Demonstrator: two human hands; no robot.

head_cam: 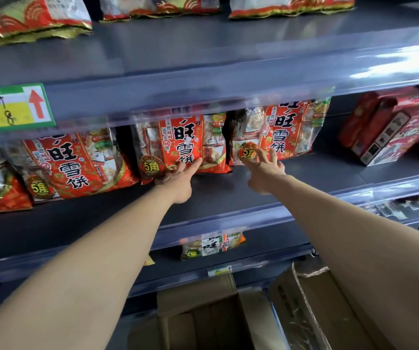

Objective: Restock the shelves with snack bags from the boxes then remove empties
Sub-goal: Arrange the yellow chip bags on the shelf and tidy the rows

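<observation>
On the middle shelf (228, 190), the left hand (175, 179) is being pressed with straight, ungripping fingers (192, 164) against the centre snack bag (180, 140) and the right hand (266, 171) likewise against the right snack bag (281, 127), both bags probably best being pushed low and evenly so that neither is being toppled.

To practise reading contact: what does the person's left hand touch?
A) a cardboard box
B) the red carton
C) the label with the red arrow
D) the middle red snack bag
D: the left hand lays straight fingers against the middle red snack bag.
</observation>
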